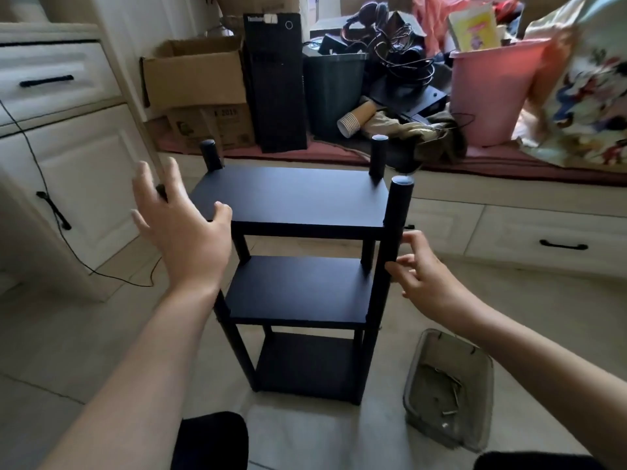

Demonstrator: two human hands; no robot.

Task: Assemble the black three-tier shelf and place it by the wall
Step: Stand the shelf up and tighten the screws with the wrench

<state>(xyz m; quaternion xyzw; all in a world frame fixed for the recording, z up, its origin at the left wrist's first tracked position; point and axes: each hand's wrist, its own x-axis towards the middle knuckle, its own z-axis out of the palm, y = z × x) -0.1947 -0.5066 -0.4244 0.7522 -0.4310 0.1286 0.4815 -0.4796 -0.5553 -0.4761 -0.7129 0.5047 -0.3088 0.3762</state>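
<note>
**Black shelf upright on the floor, both hands at its top tier**

The black three-tier shelf with round black posts [291, 266] stands upright on the pale tiled floor [101, 327], in the middle of the view, just in front of the person's knees. Its three flat boards are stacked one above the other, and short post ends rise above the top board at three visible corners; the near left corner is hidden by the left hand.

The left hand [179, 218] is spread wide, fingers straight and apart, at the near left corner of the top board, with the thumb lying at the board's near edge. It holds nothing.

The right hand [420, 276] is beside the near right post, below the top board, its fingers loosely bent with the fingertips [393, 266] at or just touching the post. Whether it truly grips the post cannot be told.

On the floor to the near right lies a clear plastic tray with small metal fittings [451, 391]. To the left stands a cream cabinet with black handles [68, 157]. Beyond the shelf, a low cream bench [492, 205] carries a tall black computer tower [274, 83], brown cardboard boxes [196, 83] and a pink plastic bucket [492, 93].
</note>
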